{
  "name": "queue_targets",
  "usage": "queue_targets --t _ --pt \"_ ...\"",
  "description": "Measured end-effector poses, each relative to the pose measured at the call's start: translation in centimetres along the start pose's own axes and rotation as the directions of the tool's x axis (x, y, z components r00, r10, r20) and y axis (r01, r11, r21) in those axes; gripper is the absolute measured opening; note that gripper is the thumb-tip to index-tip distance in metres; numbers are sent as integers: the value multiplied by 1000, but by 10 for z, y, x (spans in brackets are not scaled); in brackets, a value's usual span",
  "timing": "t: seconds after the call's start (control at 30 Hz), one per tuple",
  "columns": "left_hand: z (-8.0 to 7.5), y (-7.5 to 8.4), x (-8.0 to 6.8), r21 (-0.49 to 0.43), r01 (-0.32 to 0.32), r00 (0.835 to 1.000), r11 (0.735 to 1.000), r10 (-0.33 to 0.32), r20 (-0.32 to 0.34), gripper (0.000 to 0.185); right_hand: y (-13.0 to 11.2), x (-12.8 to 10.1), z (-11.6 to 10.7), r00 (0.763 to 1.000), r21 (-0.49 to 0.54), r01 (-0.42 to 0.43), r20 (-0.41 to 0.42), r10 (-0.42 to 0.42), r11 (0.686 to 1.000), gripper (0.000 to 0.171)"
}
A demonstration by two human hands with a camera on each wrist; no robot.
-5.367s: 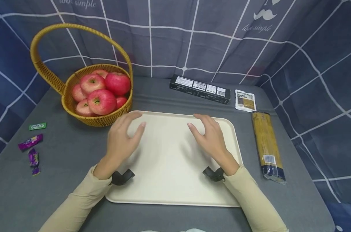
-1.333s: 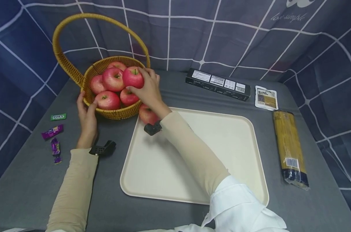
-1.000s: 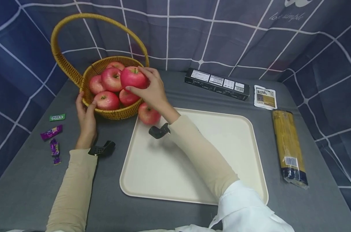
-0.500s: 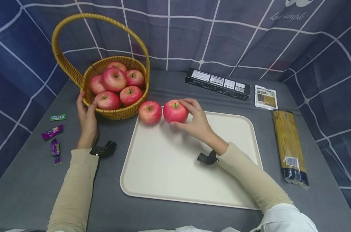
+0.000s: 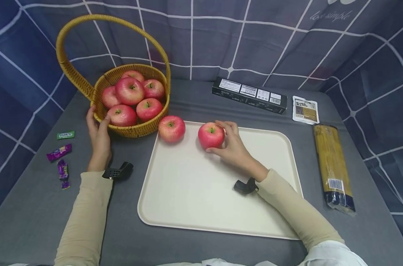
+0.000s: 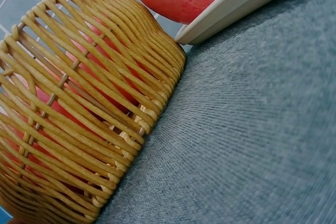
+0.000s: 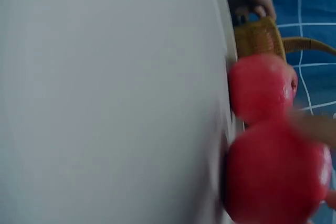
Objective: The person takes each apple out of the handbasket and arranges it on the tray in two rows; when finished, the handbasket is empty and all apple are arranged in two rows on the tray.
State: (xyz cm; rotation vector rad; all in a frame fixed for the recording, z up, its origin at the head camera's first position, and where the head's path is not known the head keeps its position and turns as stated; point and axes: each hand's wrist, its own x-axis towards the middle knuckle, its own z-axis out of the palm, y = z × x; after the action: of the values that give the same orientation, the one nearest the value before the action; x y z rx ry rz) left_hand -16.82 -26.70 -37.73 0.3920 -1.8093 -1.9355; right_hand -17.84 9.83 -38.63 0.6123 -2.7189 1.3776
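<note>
While left hand [image 5: 100,138] steadies woven basket [image 5: 135,129], right hand [image 5: 233,147] grip cups glossy round apple [image 5: 210,135].

Seven apples: five in the basket [image 5: 135,129] at the desk's far left corner, one [image 5: 171,128] at the tray's [image 5: 188,199] far left corner, one [image 5: 211,135] near its far edge. One black box [image 5: 249,95], one sachet [image 5: 305,109], one spaghetti pack [image 5: 333,166]. Three purple candies [image 5: 59,152], one green [image 5: 65,135]. Two hands.
</note>
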Motion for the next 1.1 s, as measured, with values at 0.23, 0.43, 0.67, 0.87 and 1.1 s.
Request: queue_targets --t 0.23,0.43,0.67,0.87,1.1 --pt "-2 -5 3 -9 12 1000 1000 -12 -6 53 -52 33 -6 987 88 154 -62 -149 984 82" --pt "-6 -13 9 -8 -5 1000 1000 5 -6 53 -116 88 21 956 67 292 -51 -289 954 75" --pt "-6 -12 8 -5 -3 1000 1000 3 3 54 -150 151 71 972 29 217 87 -219 976 77" --pt "-8 -12 6 18 0 1000 1000 0 26 55 -154 178 105 982 -2 72 178 -71 997 93" --pt "-7 -8 4 30 15 1000 999 -16 24 55 -141 183 131 984 -61 -41 172 51 997 107"
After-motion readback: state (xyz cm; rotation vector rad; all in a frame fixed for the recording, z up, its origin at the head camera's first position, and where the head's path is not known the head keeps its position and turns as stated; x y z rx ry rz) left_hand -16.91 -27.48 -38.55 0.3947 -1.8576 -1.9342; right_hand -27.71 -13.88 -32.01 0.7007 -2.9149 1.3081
